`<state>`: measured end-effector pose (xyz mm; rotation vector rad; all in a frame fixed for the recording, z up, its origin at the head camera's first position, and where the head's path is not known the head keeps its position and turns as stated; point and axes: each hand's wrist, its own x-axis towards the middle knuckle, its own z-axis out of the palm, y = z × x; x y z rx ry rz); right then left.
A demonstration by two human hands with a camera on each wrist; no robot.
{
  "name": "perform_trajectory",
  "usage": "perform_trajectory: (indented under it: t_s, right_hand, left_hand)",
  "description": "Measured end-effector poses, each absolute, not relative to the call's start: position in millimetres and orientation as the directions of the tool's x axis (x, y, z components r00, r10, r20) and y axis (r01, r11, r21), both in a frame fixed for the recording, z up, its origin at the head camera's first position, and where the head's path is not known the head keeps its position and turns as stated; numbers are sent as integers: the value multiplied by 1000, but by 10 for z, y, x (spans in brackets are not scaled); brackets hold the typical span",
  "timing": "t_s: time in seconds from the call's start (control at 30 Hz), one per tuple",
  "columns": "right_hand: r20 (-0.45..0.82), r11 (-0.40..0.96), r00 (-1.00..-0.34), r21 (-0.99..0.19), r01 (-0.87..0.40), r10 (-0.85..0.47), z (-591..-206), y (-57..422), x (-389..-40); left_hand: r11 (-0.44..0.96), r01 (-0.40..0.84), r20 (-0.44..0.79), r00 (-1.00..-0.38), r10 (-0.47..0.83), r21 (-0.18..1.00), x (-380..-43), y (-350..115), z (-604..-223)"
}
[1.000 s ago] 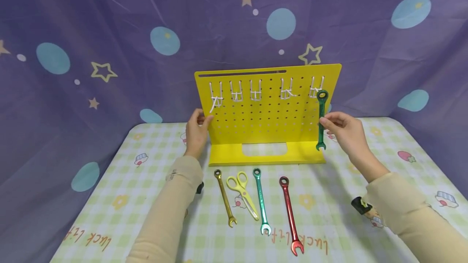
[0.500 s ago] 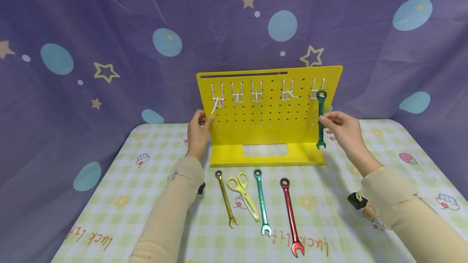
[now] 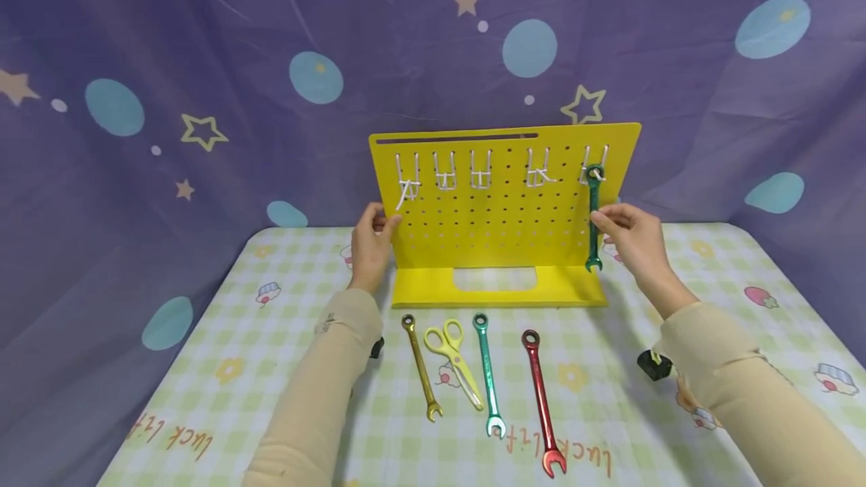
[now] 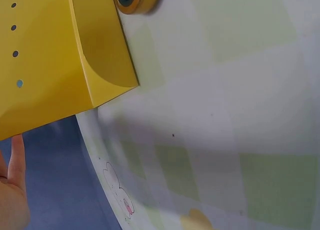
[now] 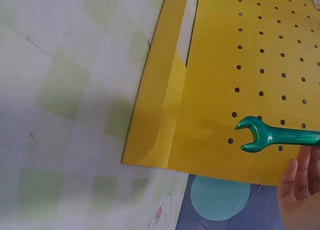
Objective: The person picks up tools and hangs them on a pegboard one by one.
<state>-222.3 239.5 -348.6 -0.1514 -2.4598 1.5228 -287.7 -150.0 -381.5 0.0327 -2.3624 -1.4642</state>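
My right hand [image 3: 637, 245] pinches a dark green combination wrench [image 3: 593, 228] by its shaft, ring end up and open end down. The ring lies over the rightmost white hook [image 3: 585, 165] of a yellow pegboard [image 3: 490, 254], and a white tip shows through it. In the right wrist view the wrench's open jaw [image 5: 255, 135] stands in front of the perforated panel, fingers below the shaft. With the thumb in front, my left hand [image 3: 370, 250] grips the board's left edge. The left wrist view catches only part of that hand [image 4: 12, 200] against the edge.
Before the board lie a gold wrench [image 3: 421, 370], yellow scissors [image 3: 453, 359], a teal wrench [image 3: 488, 378] and a red wrench [image 3: 541, 400] on the checked tablecloth [image 3: 271, 367]. Several more white hooks [image 3: 480, 171] line the board's upper part. A purple curtain [image 3: 406, 58] hangs behind.
The dark green wrench has shifted slightly up and toward the rightmost hook, its ring now over the hook with the white tip showing. My left hand stays on the board's edge.
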Motion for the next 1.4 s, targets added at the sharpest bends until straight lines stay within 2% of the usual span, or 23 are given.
perform_trajectory:
  t_s: [0.83, 1.4]
  right_hand:
    - [140, 470, -977, -881, -50, 158, -3508, 2383, -2419]
    - [156, 475, -970, -879, -50, 186, -3504, 2442, -2203]
  left_hand:
    - [472, 163, 295, -930, -220, 866, -2872, -1491, -3811]
    - [477, 176, 310, -925, -219, 861, -2890, -1498, -3852]
